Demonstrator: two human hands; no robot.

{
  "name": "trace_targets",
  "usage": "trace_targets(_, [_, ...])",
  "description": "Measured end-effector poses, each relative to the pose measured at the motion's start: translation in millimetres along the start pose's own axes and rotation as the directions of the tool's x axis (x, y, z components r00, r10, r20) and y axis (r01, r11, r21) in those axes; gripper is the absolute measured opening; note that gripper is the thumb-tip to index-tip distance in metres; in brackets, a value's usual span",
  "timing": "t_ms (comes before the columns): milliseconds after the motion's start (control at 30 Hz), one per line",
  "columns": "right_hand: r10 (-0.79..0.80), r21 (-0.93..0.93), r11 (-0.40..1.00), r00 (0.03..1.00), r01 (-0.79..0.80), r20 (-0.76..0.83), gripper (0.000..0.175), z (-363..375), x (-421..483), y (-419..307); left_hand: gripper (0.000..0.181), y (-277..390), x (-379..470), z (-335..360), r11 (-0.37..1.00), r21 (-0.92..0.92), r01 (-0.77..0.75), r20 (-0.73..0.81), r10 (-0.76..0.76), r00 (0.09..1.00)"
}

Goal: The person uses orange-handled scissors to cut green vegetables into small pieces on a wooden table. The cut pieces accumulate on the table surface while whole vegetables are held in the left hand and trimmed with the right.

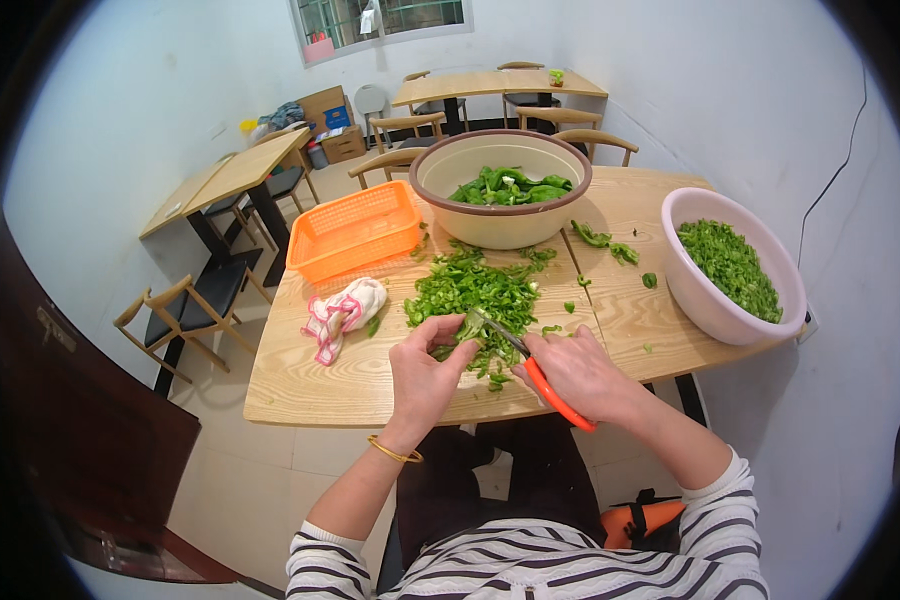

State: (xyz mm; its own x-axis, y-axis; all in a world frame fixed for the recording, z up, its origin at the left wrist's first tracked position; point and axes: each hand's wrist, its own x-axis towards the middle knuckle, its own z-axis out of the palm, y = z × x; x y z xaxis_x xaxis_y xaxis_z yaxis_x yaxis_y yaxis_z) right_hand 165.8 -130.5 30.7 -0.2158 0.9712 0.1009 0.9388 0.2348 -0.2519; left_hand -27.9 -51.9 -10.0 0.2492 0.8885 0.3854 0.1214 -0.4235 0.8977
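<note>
Between the thumb and fingers of my left hand [429, 367] is a piece of green pepper [471, 328], pale on its inner side. My right hand [579, 371] grips scissors with orange-red handles [551, 394]. Their metal blades [504, 332] reach to the pepper piece; whether they are parted I cannot tell. Both hands are over the near part of a heap of cut green pepper [480, 289] on the wooden table [330, 394]. Beyond the heap, a beige basin [499, 229] with a brown rim holds whole green peppers [514, 186].
An orange plastic basket [352, 229] stands at the left, with a crumpled white cloth [345, 311] edged in pink nearer me. On the right, a pale pink basin [709, 311] holds chopped green pepper [727, 266]. Pepper scraps [604, 244] lie beside the beige basin. Chairs [210, 292] stand behind.
</note>
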Motion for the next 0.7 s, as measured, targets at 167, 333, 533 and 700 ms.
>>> trace_targets(167, [-0.005, 0.040, 0.999, 0.999, 0.003, 0.036, 0.032, -3, 0, 5, 0.027, 2, 2, 1, 1.000, -0.005, -0.002, -0.008, 0.002, 1.000])
trace_targets(333, [-0.013, 0.060, 0.998, 1.000, 0.014, -0.014, 0.032, 4, 7, 11, 0.026, -1, 5, 0, 0.999, -0.029, 0.024, 0.031, -0.023, 0.999])
trace_targets(533, [-0.055, 0.105, 0.992, 0.993, 0.065, -0.101, 0.030, 12, 15, 22, 0.023, -13, 18, -11, 0.968, -0.159, 0.192, 0.107, -0.176, 0.978])
trace_targets(700, [-0.051, 0.123, 0.991, 0.995, 0.061, -0.083, 0.031, 11, 17, 23, 0.024, -21, 18, -13, 0.946, -0.240, 0.217, 0.115, -0.194, 0.974])
